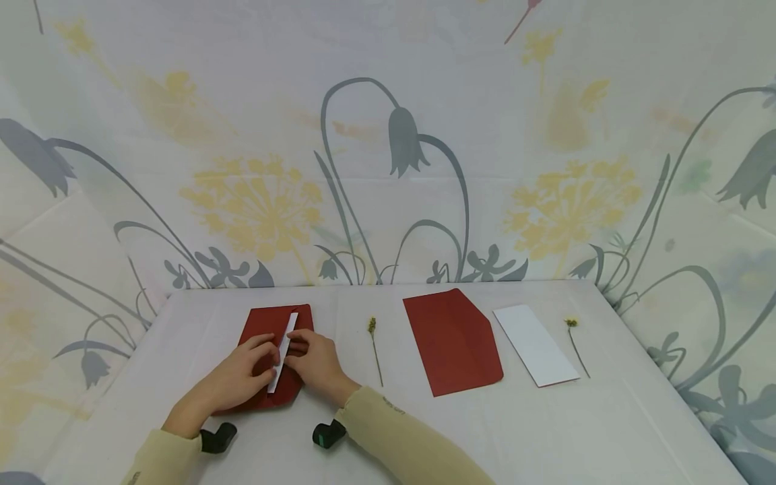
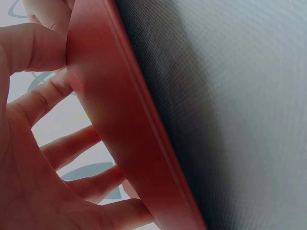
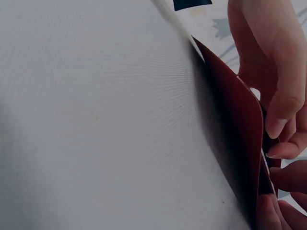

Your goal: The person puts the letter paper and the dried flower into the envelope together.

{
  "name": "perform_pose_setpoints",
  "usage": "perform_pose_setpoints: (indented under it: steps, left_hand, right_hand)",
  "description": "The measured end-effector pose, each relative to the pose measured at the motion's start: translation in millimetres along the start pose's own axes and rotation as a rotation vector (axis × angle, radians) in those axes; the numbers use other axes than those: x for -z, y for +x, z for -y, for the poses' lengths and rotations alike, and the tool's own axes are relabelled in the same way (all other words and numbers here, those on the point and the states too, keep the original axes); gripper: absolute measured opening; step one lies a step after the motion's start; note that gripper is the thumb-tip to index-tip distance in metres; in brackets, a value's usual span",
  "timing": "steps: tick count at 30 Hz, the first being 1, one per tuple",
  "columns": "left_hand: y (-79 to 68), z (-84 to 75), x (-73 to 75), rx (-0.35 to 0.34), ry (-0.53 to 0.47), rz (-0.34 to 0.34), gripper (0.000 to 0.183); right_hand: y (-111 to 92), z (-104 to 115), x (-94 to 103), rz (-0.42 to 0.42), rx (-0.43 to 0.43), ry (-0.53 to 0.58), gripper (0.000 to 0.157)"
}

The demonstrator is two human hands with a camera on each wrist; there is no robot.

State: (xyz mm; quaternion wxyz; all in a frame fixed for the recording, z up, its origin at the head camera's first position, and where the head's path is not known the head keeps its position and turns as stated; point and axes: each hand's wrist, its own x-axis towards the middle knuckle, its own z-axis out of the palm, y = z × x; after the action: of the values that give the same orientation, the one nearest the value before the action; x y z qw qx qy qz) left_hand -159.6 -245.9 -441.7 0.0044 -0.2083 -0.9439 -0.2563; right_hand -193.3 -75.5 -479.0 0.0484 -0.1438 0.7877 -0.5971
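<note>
At the left of the table lies a red envelope (image 1: 262, 321), with a narrow strip of white card (image 1: 281, 360) showing along its opening. My left hand (image 1: 242, 370) bends over the envelope from the left. In the left wrist view, its thumb and fingers (image 2: 72, 148) meet the envelope's red edge (image 2: 120, 115), and some fingertips are hidden behind it. From the other side my right hand (image 1: 316, 360) pinches at the white card's right edge. In the right wrist view, the raised red flap (image 3: 235, 105) stands beside the fingers (image 3: 283, 105).
A dried flower stem (image 1: 376, 350) lies to the right of my hands. Farther right are a second red envelope (image 1: 455, 343), a white card (image 1: 536, 345) and another small yellow flower (image 1: 576, 337). A floral cloth (image 1: 376, 202) hangs behind the white-covered table (image 1: 545, 438).
</note>
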Motion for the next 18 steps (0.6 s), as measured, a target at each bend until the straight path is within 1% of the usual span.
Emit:
perform_pose_setpoints:
  steps: [4,8,11,14,18]
  left_hand:
    - [-0.1,-2.2,1.3,0.001,-0.005,-0.002,0.019]
    - [-0.6,-2.3,1.4,0.013,-0.014,0.000,0.019]
    - [-1.4,-1.4,1.6,0.023,-0.019,0.003,0.018]
    - [-1.8,-0.1,1.1,0.024,-0.017,0.004,0.018]
    - [-0.5,0.8,-0.4,0.015,-0.013,0.001,0.018]
  right_hand:
    - [0.5,1.2,0.9,0.033,0.010,0.024,0.040]
    - [0.7,2.7,1.4,0.076,0.019,-0.001,0.046]
    - [0.6,4.1,2.4,0.123,0.007,-0.018,0.050]
    - [0.6,6.1,4.4,0.172,-0.009,-0.010,0.052]
    - [1.7,5.8,7.0,0.197,-0.013,-0.005,0.052]
